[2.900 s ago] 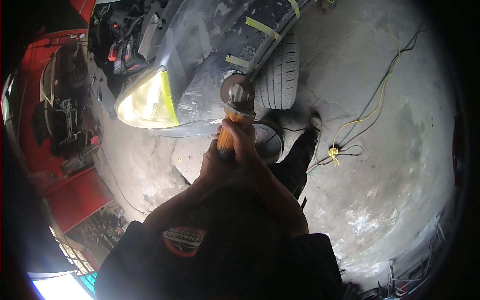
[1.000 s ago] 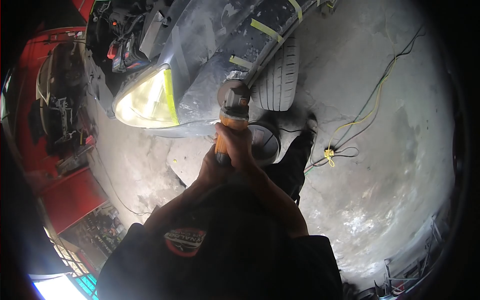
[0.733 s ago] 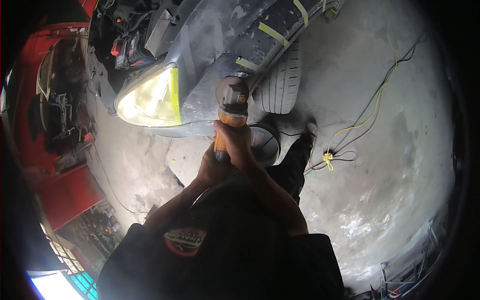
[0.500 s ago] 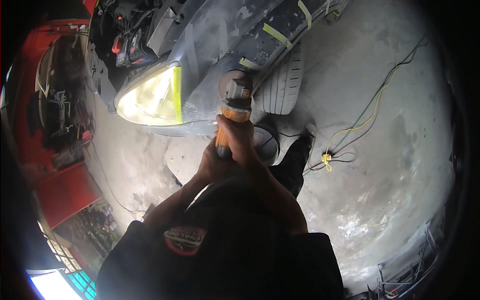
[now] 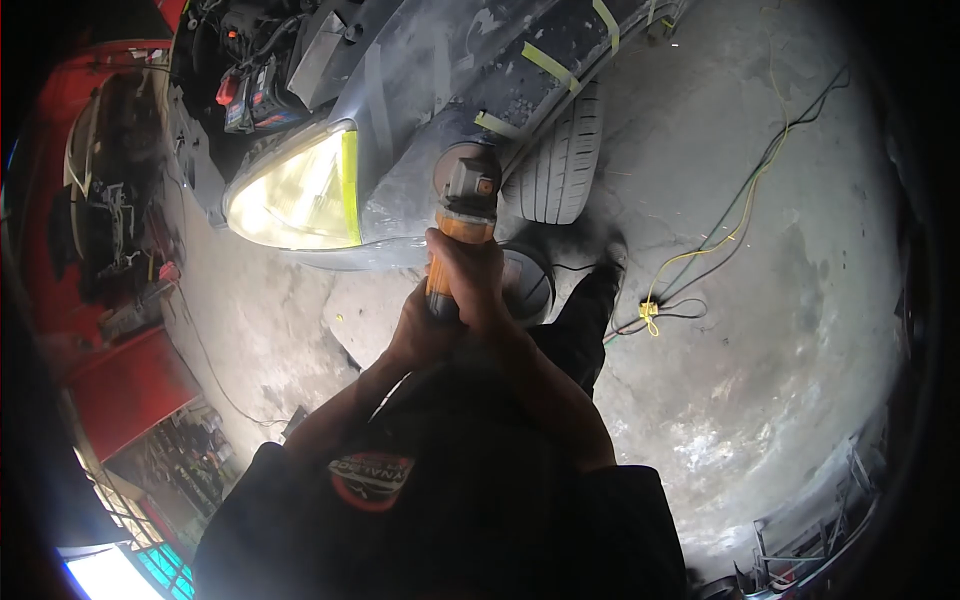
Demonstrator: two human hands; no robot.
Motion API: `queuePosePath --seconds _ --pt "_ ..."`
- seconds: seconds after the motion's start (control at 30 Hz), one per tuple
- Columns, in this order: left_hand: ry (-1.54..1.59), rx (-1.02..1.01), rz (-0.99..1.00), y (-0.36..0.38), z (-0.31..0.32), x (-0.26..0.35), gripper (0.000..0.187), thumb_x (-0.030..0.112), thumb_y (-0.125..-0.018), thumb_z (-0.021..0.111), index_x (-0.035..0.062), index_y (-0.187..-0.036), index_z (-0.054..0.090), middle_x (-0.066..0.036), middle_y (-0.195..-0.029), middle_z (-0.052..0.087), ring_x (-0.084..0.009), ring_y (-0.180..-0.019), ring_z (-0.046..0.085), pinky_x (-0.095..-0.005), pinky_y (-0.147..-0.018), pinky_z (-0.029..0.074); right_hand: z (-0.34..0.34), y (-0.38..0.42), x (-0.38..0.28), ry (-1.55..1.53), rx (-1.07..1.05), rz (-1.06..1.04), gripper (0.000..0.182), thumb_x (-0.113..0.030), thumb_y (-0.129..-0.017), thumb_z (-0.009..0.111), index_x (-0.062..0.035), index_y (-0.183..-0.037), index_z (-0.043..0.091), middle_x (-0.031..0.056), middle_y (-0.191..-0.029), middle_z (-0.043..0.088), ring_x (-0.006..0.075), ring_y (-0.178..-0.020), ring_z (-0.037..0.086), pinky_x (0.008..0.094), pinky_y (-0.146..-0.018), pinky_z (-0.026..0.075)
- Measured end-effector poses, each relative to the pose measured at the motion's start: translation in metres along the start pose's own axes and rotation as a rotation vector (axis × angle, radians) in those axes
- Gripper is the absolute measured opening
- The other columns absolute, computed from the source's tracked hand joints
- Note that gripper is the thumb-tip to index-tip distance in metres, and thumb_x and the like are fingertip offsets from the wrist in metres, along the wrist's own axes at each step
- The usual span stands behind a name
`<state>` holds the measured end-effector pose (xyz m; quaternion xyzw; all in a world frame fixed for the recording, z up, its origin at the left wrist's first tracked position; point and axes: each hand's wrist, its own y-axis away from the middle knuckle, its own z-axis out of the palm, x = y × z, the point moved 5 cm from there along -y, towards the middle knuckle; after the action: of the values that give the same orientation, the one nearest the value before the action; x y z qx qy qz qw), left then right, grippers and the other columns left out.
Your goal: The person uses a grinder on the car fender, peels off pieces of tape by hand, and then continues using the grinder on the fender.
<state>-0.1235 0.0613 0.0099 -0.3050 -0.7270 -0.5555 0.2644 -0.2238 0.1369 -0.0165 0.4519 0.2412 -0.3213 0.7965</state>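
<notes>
An orange and grey angle grinder (image 5: 462,225) is held in both hands, its head pointing away from me. Its round disc (image 5: 462,168) lies against the grey, scuffed bumper corner (image 5: 400,185) of a car, beside the front wheel. My right hand (image 5: 474,275) is wrapped round the grinder's body just behind the orange collar. Lower down, my left hand (image 5: 418,330) closes round the rear of the handle; its fingers are partly hidden. To the left of the disc is the lit-looking headlight (image 5: 295,200), edged with yellow-green tape (image 5: 350,188).
The car's tyre (image 5: 560,165) stands right of the grinder. A dark round container (image 5: 527,285) sits by my leg. Cords run over the concrete floor to a yellow outlet block (image 5: 648,311). The open engine bay (image 5: 265,60) and a red vehicle (image 5: 125,385) are at left.
The whole view has shifted slightly left. The grinder stays at the same part of the bumper, with both hands still round it. Small bright specks now show over the floor at right.
</notes>
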Motion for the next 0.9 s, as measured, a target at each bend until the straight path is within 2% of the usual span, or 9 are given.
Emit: queuePosePath --seconds 0.07,0.13,0.23,0.37,0.57,0.67,0.77,0.83,0.9 --pt "0.023 0.015 -0.052 0.002 -0.001 0.001 0.067 0.013 -0.075 0.079 -0.0026 -0.133 0.048 -0.011 -0.111 0.065 -0.0169 -0.099 0.066 -0.0338 -0.083 0.055 0.003 0.0 -0.002 0.001 -0.047 -0.004 0.025 -0.02 -0.086 0.076 0.0011 -0.095 0.067 0.0048 -0.08 0.067 0.0132 -0.067 0.066 0.0292 -0.061 0.054" --pt "0.015 0.051 0.004 0.0 -0.002 0.008 0.064 0.012 -0.075 0.078 -0.0028 -0.13 0.05 -0.011 -0.108 0.066 -0.0168 -0.096 0.066 -0.0333 -0.081 0.055 0.005 -0.001 -0.004 -0.001 -0.04 0.017 0.026 -0.021 -0.086 0.076 0.0011 -0.096 0.067 0.005 -0.08 0.066 0.0134 -0.067 0.066 0.0292 -0.062 0.054" --pt "-0.072 0.153 0.236 0.007 -0.001 0.009 0.056 0.012 -0.076 0.078 -0.0027 -0.124 0.052 -0.009 -0.097 0.068 -0.0157 -0.084 0.067 -0.0315 -0.072 0.056 0.006 0.004 0.009 -0.07 0.01 0.065 0.027 -0.022 -0.087 0.076 0.001 -0.098 0.066 0.0052 -0.079 0.066 0.014 -0.068 0.067 0.0291 -0.062 0.055" --pt "-0.052 0.1 0.058 0.0 -0.002 0.023 0.063 0.013 -0.075 0.082 -0.0016 -0.128 0.051 -0.01 -0.099 0.067 -0.0139 -0.08 0.066 -0.0315 -0.065 0.055 0.008 -0.003 -0.01 -0.096 -0.033 0.078 0.027 -0.021 -0.088 0.075 0.0011 -0.1 0.066 0.0058 -0.079 0.066 0.0141 -0.066 0.066 0.029 -0.062 0.055" --pt "-0.057 0.11 0.03 0.0 -0.001 0.008 0.065 0.013 -0.074 0.083 -0.0012 -0.128 0.05 -0.008 -0.094 0.065 -0.0115 -0.073 0.064 -0.03 -0.056 0.052 0.002 0.003 0.004 -0.142 -0.023 0.119 0.026 -0.022 -0.09 0.073 0.001 -0.099 0.066 0.0063 -0.08 0.066 0.0144 -0.067 0.066 0.0293 -0.062 0.055" --pt "-0.024 0.072 -0.029 0.0 -0.001 0.014 0.069 0.013 -0.074 0.083 -0.0013 -0.132 0.048 -0.008 -0.098 0.065 -0.0117 -0.074 0.064 -0.0298 -0.057 0.053 0.005 -0.003 -0.009 -0.143 -0.06 0.055 0.026 -0.021 -0.09 0.073 0.0011 -0.1 0.066 0.0065 -0.08 0.066 0.0145 -0.068 0.066 0.0291 -0.063 0.055" --pt "-0.122 0.152 0.215 -0.003 -0.002 0.002 0.065 0.014 -0.075 0.083 -0.0012 -0.129 0.049 -0.008 -0.097 0.065 -0.0118 -0.073 0.064 -0.0292 -0.057 0.052 0.003 0.003 0.001 -0.177 -0.068 0.126 0.027 -0.021 -0.09 0.073 0.0021 -0.101 0.065 0.0081 -0.081 0.066 0.0153 -0.07 0.066 0.0295 -0.064 0.056" --pt "-0.191 0.215 0.305 0.004 0.004 0.004 0.062 0.014 -0.075 0.083 -0.0015 -0.126 0.05 -0.009 -0.1 0.066 -0.0146 -0.084 0.067 -0.0309 -0.068 0.055 0.001 0.008 0.008 -0.217 -0.03 0.132 0.028 -0.022 -0.09 0.073 0.0027 -0.101 0.065 0.009 -0.081 0.066 0.0162 -0.071 0.067 0.0299 -0.065 0.057" --pt "-0.143 0.104 0.068 -0.001 0.003 0.007 0.067 0.015 -0.074 0.083 -0.0019 -0.13 0.049 -0.011 -0.108 0.066 -0.0175 -0.095 0.066 -0.0337 -0.078 0.055 -0.004 0.007 0.002 -0.196 -0.014 0.121 0.028 -0.022 -0.091 0.073 0.0029 -0.102 0.065 0.0091 -0.082 0.066 0.0165 -0.071 0.068 0.03 -0.065 0.057"
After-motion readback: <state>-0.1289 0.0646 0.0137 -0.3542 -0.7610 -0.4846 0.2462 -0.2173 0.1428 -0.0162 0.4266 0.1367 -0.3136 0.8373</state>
